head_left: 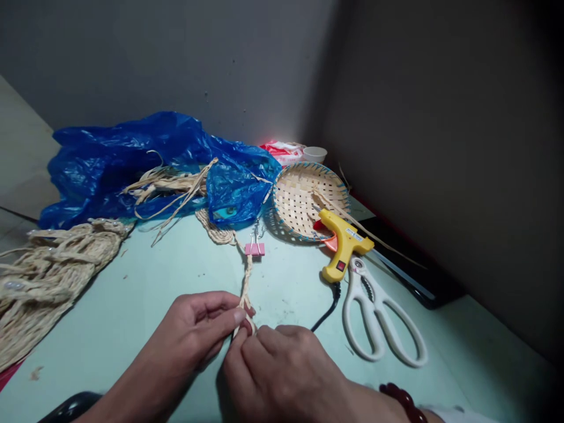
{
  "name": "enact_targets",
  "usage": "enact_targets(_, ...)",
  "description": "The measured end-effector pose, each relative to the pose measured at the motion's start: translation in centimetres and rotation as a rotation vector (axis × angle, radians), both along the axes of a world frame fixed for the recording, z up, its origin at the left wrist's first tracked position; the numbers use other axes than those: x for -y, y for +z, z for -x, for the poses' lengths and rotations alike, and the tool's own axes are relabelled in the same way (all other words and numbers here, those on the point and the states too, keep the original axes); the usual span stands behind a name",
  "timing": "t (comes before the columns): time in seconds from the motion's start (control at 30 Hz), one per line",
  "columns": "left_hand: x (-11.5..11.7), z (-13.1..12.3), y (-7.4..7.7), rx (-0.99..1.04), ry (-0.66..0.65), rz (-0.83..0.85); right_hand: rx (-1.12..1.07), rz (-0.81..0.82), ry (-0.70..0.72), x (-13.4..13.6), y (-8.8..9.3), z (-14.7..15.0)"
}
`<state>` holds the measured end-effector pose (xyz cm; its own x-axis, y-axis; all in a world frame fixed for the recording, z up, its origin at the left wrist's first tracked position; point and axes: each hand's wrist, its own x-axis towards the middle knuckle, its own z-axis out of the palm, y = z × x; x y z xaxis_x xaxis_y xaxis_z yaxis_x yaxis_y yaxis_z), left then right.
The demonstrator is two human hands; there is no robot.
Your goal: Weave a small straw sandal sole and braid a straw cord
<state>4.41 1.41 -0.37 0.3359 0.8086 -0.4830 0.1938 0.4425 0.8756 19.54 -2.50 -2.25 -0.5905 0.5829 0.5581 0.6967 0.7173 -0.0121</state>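
A narrow braid of pale raffia (247, 282) runs down the table from a pink binder clip (254, 249). My left hand (200, 326) pinches the lower end of the braid between thumb and fingers. Close against it, my right hand (282, 364) is closed on the loose raffia strands below the braid. Its fingertips are partly hidden behind the knuckles. Beyond the clip lies a coiled part of the braid (218, 230), half under a blue plastic bag (238, 191).
Raffia strands (171, 182) spill from the bag. Woven raffia pieces (66, 276) lie at left. A bamboo basket (304, 200), a yellow glue gun (346, 241) with a cord and white scissors (374, 311) sit at right. A dark flat object (409, 270) lies behind the scissors.
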Motion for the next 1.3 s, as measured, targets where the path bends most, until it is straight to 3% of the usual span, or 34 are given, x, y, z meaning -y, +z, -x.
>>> enact_targets(0.1, 0.0, 0.1, 0.1, -0.004, -0.005, 0.005, -0.183, 0.303, 0.037, -0.7, 1.4, -1.1)
enact_targets(0.2, -0.2, 0.3, 0.0, 0.031, -0.006, 0.033, -0.366, 0.674, -0.211, -2.0, 2.8, -2.2)
enact_targets(0.27, -0.3, 0.4, -0.1, 0.033, -0.014, 0.043, -0.441, 0.841, -0.29, -2.9, 3.0, -2.5)
enact_targets(0.4, -0.6, 0.6, -0.4, 0.018, -0.051, 0.049, -0.532, 1.027, -0.199, -3.7, 2.4, -2.3)
enact_targets(0.7, -0.9, 0.8, -0.4, -0.035, -0.067, -0.04, -0.454, 0.955, -0.277, -3.7, 1.9, -2.4)
enact_targets(0.9, -1.1, 0.8, -0.2, -0.097, -0.008, 0.094, -0.407, 0.805, -0.264, -3.6, 1.3, -2.5)
enact_targets(1.0, -1.1, 0.7, -0.1, -0.078, -0.006, 0.083, -0.407, 0.777, -0.242, -3.6, 1.3, -2.6)
enact_targets(1.13, -1.1, 0.7, 0.0, -0.082, 0.003, 0.058, -0.416, 0.833, -0.262, -3.8, 2.1, -2.8)
enact_targets(1.3, -0.6, 0.4, -0.1, -0.102, 0.141, 0.076, -0.416, 0.936, -0.276, -4.1, 2.9, -3.1)
